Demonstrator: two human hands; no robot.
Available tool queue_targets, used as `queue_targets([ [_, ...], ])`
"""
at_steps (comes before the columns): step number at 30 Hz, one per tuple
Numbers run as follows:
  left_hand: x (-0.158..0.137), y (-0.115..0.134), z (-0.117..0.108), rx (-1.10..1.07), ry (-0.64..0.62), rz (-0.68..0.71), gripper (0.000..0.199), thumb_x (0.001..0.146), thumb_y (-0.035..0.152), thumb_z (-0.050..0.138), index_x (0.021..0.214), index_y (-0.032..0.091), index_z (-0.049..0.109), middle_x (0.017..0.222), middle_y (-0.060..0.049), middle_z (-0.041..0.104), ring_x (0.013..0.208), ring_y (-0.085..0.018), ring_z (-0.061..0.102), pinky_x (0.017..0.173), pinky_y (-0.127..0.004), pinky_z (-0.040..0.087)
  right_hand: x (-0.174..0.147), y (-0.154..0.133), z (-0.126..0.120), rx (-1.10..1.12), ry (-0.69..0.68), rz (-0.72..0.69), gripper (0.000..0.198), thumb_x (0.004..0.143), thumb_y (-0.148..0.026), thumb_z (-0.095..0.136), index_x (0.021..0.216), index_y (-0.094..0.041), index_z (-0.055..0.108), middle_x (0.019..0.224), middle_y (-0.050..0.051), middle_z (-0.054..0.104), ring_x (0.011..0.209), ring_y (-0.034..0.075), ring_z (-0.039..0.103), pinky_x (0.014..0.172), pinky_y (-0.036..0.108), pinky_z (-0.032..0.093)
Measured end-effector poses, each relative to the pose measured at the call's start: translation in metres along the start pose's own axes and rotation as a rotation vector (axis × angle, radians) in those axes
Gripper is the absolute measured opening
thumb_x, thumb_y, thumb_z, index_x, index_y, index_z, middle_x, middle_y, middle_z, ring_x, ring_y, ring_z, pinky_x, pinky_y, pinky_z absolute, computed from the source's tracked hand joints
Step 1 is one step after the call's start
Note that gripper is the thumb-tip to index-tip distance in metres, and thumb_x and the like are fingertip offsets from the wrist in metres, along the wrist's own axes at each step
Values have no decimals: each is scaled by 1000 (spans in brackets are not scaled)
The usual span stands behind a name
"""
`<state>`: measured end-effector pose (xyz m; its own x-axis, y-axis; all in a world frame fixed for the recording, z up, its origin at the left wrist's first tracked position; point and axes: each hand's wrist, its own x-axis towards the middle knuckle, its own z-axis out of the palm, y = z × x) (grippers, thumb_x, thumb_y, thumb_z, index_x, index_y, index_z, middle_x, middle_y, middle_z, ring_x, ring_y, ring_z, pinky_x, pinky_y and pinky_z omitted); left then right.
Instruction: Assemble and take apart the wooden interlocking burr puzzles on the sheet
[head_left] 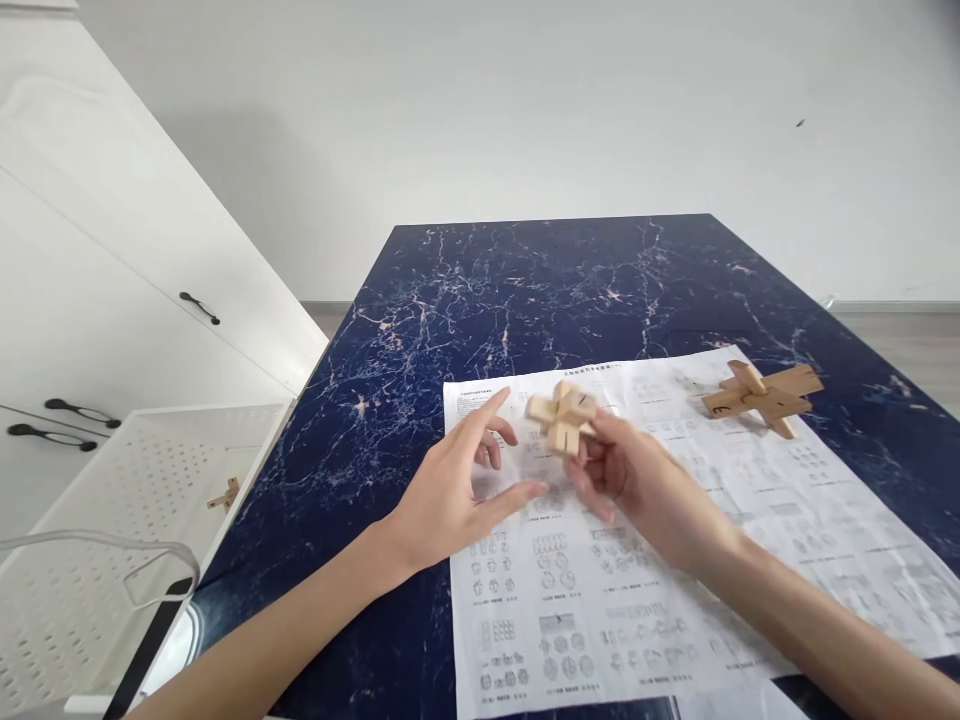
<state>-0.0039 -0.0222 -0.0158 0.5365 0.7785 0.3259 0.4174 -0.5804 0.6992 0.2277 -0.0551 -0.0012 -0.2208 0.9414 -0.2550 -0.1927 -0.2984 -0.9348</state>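
Note:
A small wooden interlocking burr puzzle (564, 414) is held above the paper, gripped at its right side by my right hand (626, 470). Its blocks cross one another and carry dark marks. To its left, my left hand (457, 480) has its thumb and fingers spread apart, with nothing between them. Beneath both hands lies a large printed instruction sheet (555, 680) with many small diagrams. Another wooden cross-shaped puzzle (769, 398) rests at the sheet's upper right edge.
The dark blue marbled table (517, 280) reaches back toward a white wall. White cabinets (135, 230) stand on the left. Below the table's left edge, a white perforated basket (112, 480) holds a wooden cross piece (225, 494); a pale cable (97, 540) runs across it.

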Motion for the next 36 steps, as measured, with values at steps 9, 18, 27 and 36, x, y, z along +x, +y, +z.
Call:
queue_targets([
  [9, 2, 5, -2, -47, -99, -90, 44, 103, 38, 69, 142, 26, 50, 120, -5, 68, 82, -14, 69, 69, -28, 63, 27, 6, -55, 444, 260, -222, 19, 97, -39, 76, 94, -24, 64, 73, -5, 47, 48, 9, 31, 40, 22, 38],
  [18, 2, 5, -3, -48, -158, -87, 25, 105, 31, 65, 128, 23, 62, 112, -4, 71, 81, -14, 71, 65, -27, 58, 23, -2, -44, 358, 282, -225, 28, 94, -44, 76, 86, -25, 57, 70, -5, 39, 49, 11, 30, 41, 26, 31],
  [27, 1, 6, 0, 200, -256, 143, 12, 105, 24, 60, 103, 20, 72, 77, 1, 72, 70, -17, 68, 77, -32, 56, 10, 7, -8, -303, 13, -122, 39, 106, -55, 60, 84, -23, 59, 70, -2, 58, 58, 14, 52, 58, 30, 43],
  [36, -2, 5, 1, 251, -278, 158, 10, 105, 24, 62, 105, 20, 71, 72, 3, 70, 61, -16, 67, 69, -29, 53, 7, 8, -6, -505, -26, -155, 39, 110, -51, 55, 82, -24, 57, 69, -2, 59, 61, 15, 53, 59, 31, 42],
])
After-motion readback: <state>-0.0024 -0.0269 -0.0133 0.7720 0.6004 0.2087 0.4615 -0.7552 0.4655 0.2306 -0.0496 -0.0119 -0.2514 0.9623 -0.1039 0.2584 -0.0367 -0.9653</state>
